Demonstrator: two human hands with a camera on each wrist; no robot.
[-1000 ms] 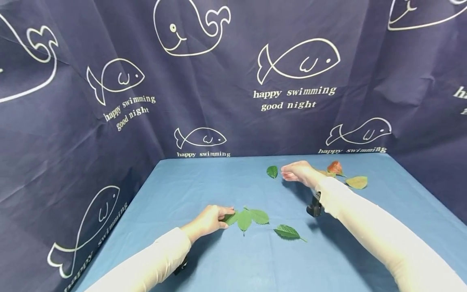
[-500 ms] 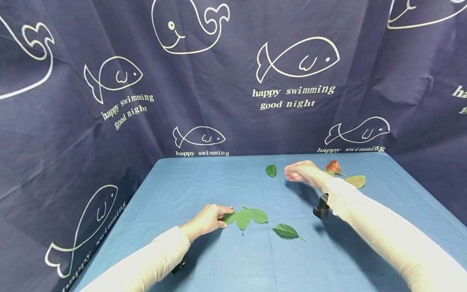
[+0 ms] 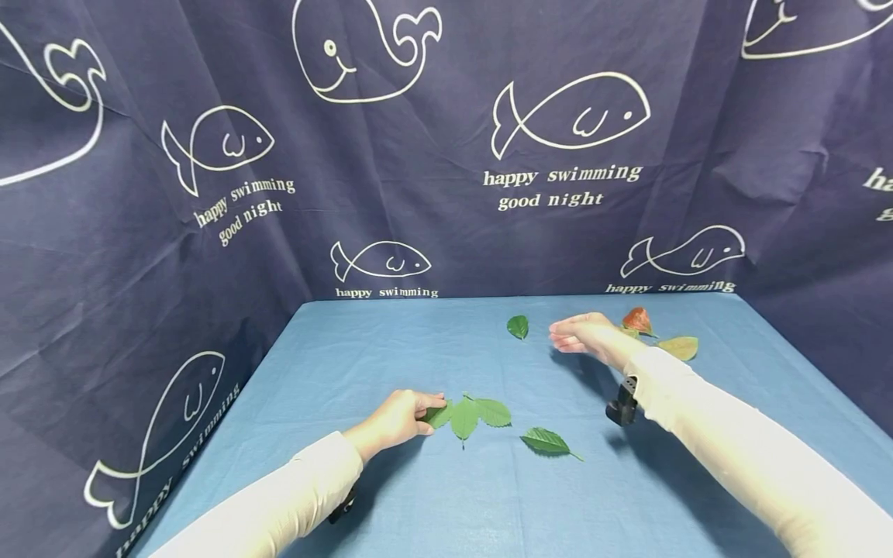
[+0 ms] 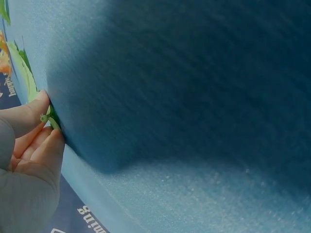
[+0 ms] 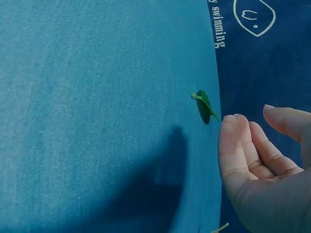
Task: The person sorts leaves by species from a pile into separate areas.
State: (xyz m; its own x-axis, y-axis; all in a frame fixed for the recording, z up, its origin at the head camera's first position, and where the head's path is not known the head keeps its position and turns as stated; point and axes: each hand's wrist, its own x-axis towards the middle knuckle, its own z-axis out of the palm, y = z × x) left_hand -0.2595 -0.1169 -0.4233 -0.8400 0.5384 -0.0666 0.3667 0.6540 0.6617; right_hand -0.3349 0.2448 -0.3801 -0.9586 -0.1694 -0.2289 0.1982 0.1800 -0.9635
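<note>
My left hand [image 3: 398,418] pinches the left end of a green leaf [image 3: 438,416] between thumb and fingers. In the left wrist view, its small stalk end [image 4: 44,118] sticks out between thumb and fingertips. That leaf fans out beside a middle green leaf [image 3: 463,419] and a right green leaf [image 3: 494,412], their tops close together. Farther back, my right hand [image 3: 589,335] hovers over the cloth with fingers loosely bent and nothing in them. The thumb stands apart from the fingers in the right wrist view. Left of this hand lies a small dark green leaf [image 3: 518,327].
A serrated green leaf [image 3: 546,441] lies right of the fan, stalk pointing right. Beyond the right wrist are a red leaf [image 3: 638,319] and a yellow leaf [image 3: 680,347]. Blue cloth [image 3: 391,341] covers the table; a navy curtain [image 3: 446,209] with fish prints hangs behind.
My right hand has drawn a little to the right, away from the small dark green leaf. My left hand stays at the fanned leaves, practically still.
</note>
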